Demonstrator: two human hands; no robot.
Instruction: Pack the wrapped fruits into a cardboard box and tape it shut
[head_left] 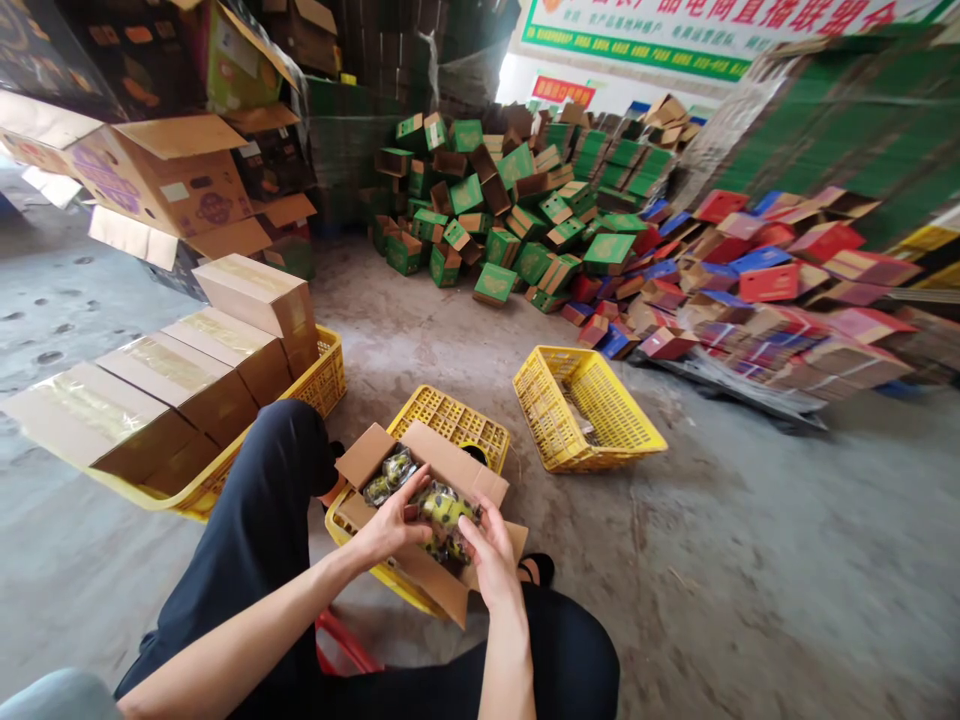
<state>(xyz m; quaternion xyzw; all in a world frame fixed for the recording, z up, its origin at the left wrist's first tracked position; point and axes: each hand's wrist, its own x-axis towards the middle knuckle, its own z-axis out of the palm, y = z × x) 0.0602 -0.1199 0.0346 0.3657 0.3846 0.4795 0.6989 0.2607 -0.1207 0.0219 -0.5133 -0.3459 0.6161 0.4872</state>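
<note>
An open brown cardboard box (480,478) rests on an upturned yellow plastic crate (450,418) between my knees. Inside lie several small items in shiny yellow-green wrappers (394,470). My left hand (390,525) reaches into the box from the left, fingers curled on a wrapped item (442,507). From the right my right hand (491,545) meets it, its fingers closed on the same item over the middle of the box.
A yellow crate (322,385) at left carries several taped brown boxes (180,375). Another yellow crate (585,410) lies on the concrete floor at right. Heaps of green boxes (517,220) and red and blue boxes (765,280) fill the back. Printed cartons (165,180) stack at left.
</note>
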